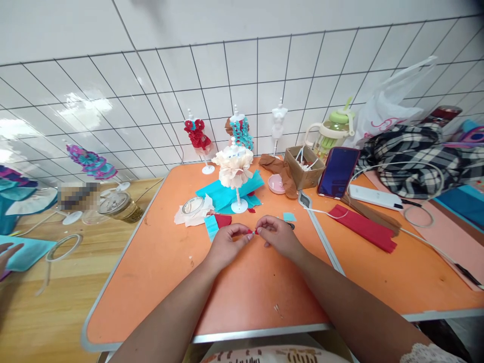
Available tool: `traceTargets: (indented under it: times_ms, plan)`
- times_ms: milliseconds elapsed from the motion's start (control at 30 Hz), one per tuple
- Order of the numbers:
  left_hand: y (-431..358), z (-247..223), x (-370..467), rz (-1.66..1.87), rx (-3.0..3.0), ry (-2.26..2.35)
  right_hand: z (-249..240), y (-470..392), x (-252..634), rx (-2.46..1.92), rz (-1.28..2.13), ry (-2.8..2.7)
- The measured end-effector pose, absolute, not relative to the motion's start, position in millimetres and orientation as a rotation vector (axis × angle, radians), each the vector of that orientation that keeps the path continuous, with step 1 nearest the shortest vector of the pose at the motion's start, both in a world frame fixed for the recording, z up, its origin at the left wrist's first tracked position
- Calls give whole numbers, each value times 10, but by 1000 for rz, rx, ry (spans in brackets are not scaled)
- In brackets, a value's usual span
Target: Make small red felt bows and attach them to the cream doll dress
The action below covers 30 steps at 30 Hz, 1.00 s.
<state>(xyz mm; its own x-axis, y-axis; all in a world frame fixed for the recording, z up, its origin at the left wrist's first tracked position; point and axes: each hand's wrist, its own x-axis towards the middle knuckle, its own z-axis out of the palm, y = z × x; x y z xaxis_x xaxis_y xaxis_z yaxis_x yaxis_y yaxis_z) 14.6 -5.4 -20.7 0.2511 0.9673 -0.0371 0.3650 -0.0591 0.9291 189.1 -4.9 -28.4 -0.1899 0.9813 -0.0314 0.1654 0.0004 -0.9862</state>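
Observation:
A small red piece of what looks like crepe paper is pinched between my two hands over the orange table. My left hand grips one end with thumb and finger, and my right hand grips the other. Just beyond them a white mini dress form wears a ruffled cream paper dress. It stands beside turquoise paper sheets. Near my left hand lie a turquoise strip and a roll of tape on cream paper. A dark tool, mostly hidden, lies behind my right hand.
Other dress forms stand along the tiled wall: one in red, one in turquoise, one bare. To the right are a cardboard box, a phone, red paper and cables. Someone else's hand shows at far left.

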Motion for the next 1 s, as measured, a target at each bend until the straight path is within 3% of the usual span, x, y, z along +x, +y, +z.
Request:
traceTargets:
  times_ms: [133, 200, 500, 800, 1000]
  plan:
    - [-62, -216, 151, 751, 1650, 1262, -240, -77, 1901, -1157, 829, -1781]
    - [-69, -219, 159, 733, 1673, 1265, -242, -81, 1896, -1182, 768, -1848]
    - [-74, -217, 178, 795, 1544, 1321, -314, -40, 1848, -1243, 1242, -1437]
    - [-75, -180, 158, 777, 1614, 1309, -286, -43, 1864, -1282, 1286, -1521]
    - [-89, -254, 211, 851, 1542, 1279, -342, -53, 1791, -1112, 1612, -1179]
